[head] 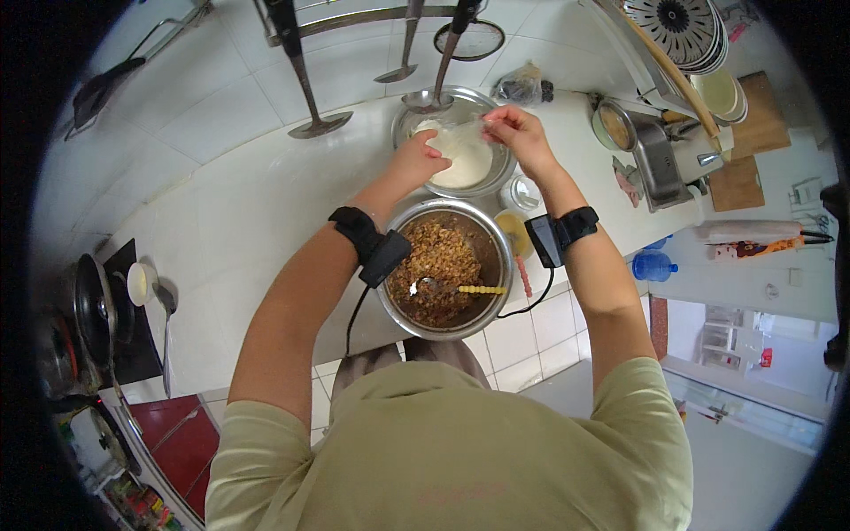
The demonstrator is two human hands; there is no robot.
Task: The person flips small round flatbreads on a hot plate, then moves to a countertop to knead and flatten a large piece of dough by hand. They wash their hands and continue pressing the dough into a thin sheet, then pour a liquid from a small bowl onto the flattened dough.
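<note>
A steel basin (503,169) at the back of the counter holds a pale, smooth mass that looks like dough (461,166). My right hand (514,133) pinches thin clear plastic film (470,127) over the basin's right side. Above the basin's left part is my left hand (422,158), thumb and index finger apart, close to the dough and film. Whether its fingers grip the film is hidden. Nearer my body, a second steel bowl (501,265) contains brown chopped filling (441,255) and a utensil with a yellow beaded handle (481,290).
A ladle (428,101) and a slotted turner (320,126) hang low over the counter. Right of the bowls stand a clear jar (524,192) and a yellowish container (511,229). A small white bowl (141,284) and a spoon (166,332) lie left, near the pans (93,312). The sink (661,162) is right.
</note>
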